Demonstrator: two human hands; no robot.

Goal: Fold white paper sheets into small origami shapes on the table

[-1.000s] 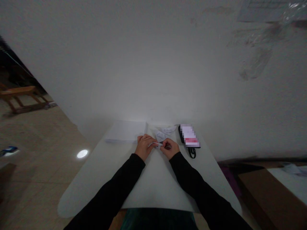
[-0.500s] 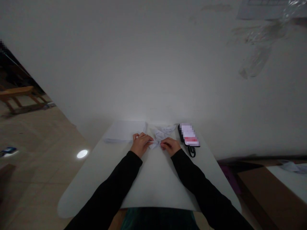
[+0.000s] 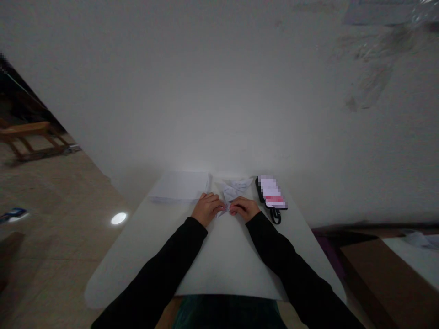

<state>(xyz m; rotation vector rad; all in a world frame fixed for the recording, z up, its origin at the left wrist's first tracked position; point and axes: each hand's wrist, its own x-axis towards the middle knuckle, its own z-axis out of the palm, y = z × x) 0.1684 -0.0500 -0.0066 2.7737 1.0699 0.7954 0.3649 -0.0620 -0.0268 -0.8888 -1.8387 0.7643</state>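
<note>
Between my hands is a small folded piece of white paper (image 3: pixel 222 212), mostly covered by my fingers. My left hand (image 3: pixel 208 208) pinches it from the left, fingers closed. From the right, my right hand (image 3: pixel 244 208) grips it with thumb and fingertips together. Just beyond my fingers lie folded white paper pieces (image 3: pixel 236 186) with faint marks on them; whether they join the held piece I cannot tell. A stack of white paper sheets (image 3: pixel 180 186) rests behind my left hand. To the right of my right hand is a phone (image 3: pixel 272 192) with a black strap.
The white table (image 3: pixel 219 265) has rounded front corners and stands against a grey-white wall (image 3: pixel 212 91). A brown cardboard box (image 3: pixel 384 269) is at the lower right. On the tiled floor at left stands a wooden bench (image 3: pixel 27 130).
My left hand has moved slightly right and closer to my right hand. The held paper is now more covered, and the folded pieces behind show more.
</note>
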